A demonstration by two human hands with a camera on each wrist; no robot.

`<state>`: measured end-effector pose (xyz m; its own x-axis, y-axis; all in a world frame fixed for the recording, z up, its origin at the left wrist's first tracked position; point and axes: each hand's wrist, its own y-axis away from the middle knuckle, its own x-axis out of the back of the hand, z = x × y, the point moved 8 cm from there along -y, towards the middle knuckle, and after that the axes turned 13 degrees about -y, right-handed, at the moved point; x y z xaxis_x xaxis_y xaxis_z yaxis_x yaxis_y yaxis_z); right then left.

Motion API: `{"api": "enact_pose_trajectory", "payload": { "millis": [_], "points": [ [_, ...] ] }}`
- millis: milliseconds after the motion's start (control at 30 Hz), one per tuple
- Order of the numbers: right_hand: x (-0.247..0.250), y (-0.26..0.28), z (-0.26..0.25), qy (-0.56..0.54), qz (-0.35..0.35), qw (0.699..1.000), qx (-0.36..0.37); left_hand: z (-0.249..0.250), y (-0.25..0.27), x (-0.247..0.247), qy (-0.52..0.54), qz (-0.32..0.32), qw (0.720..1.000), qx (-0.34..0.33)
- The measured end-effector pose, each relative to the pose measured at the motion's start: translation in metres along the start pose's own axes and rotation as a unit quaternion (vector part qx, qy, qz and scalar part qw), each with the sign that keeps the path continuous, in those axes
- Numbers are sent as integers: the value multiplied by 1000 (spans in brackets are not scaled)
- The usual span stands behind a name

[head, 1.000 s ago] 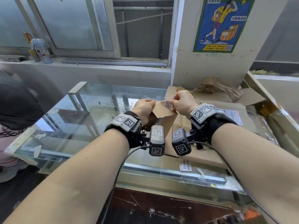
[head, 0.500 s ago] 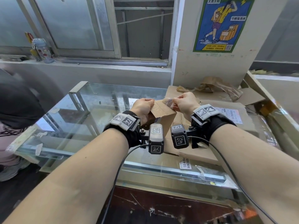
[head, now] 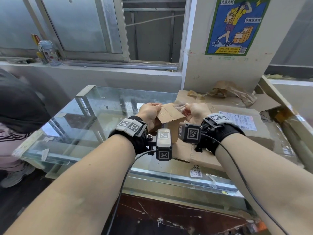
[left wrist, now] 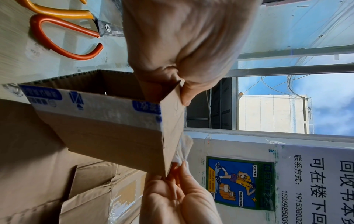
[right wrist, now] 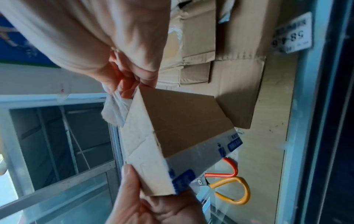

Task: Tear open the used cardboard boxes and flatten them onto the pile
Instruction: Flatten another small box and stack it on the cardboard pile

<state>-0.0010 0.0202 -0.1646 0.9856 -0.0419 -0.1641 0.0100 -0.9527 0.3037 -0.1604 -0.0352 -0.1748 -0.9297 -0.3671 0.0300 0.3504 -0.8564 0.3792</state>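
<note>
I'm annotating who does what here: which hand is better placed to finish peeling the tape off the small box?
The right hand, probably. It already pinches the clear tape strip at the small box's far corner, while the left hand grips the opposite edge, steadying the box.

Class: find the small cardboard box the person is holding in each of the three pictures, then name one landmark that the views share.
Head: small cardboard box at centre, between the left hand and right hand.
Left wrist: box left of centre, below the left hand's thumb.
Right wrist: box at centre.
Shared landmark: the poster shows in head and left wrist; the scissors in both wrist views.
</note>
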Motion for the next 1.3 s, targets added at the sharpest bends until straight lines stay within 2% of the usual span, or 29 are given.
{"api": "enact_pose_trajectory", "payload": {
  "millis": [100, 200, 300, 467, 567, 667, 767, 800, 933, 1000, 1300],
  "points": [
    [-1, 2, 5, 1, -16, 999, -28, -2, 2, -1, -15, 5, 1000, -3],
    [-8, 2, -14, 145, -32, 985, 83, -2, 4, -6, -45, 13, 999, -9],
    [-17, 7, -24, 211, -70, 968, 116, 2, 5, -7, -59, 23, 998, -2],
    [-17, 14, -36, 244, -69, 953, 165, 13, 6, -5, -84, 51, 994, -42],
    [-11, 13, -42, 248, -38, 946, 204, 17, 5, -3, -94, 77, 990, -70],
    [0, 9, -39, 151, -20, 977, 150, 19, 4, 0, -93, 93, 988, -78],
    [-4, 4, -23, 126, -77, 988, 52, 19, 4, -1, -96, 86, 988, -85],
    [-6, 5, -23, 126, -85, 987, 55, 19, 5, -2, -96, 84, 988, -87],
    [-10, 7, -40, 210, -44, 960, 178, 26, 8, -5, -86, 79, 989, -90],
    [-11, 9, -43, 222, -38, 952, 207, 30, 8, -3, -81, 84, 990, -80],
    [-9, 1, -28, 130, -57, 980, 137, 28, 7, 6, -90, 75, 991, -68]
  ]
}}
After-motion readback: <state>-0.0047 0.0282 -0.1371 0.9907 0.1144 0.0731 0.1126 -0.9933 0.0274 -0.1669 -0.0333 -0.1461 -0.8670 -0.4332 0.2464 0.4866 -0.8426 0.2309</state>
